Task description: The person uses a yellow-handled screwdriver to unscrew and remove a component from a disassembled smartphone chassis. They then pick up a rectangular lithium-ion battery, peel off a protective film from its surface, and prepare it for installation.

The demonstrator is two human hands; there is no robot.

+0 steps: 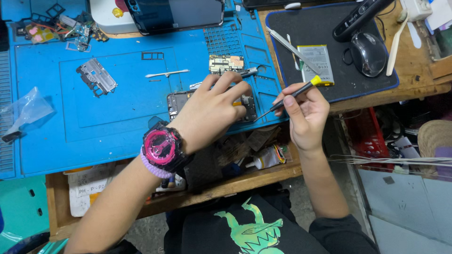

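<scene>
Blue mat (117, 117): phone (176, 101) being pinned under left hand (212, 110); screwdriver (294, 94) being pinched in right hand (306, 115), best kept upright

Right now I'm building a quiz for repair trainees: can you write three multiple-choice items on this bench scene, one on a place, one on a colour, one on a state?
1. Where does the flat battery lie?
A. On the dark pad beside the mouse
B. On the blue mat
C. In the open drawer

2. What colour is the cap of the screwdriver?
A. Red
B. Yellow
C. Green

3. In what state is the phone under the left hand?
A. Sealed, screen up
B. Opened, its insides bare
C. Wrapped in a plastic bag

Answers:
1. A, it sits on the dark pad, left of the mouse.
2. B, the end above the right hand is yellow.
3. B, bare parts show at the phone's left end on the blue mat.
</scene>
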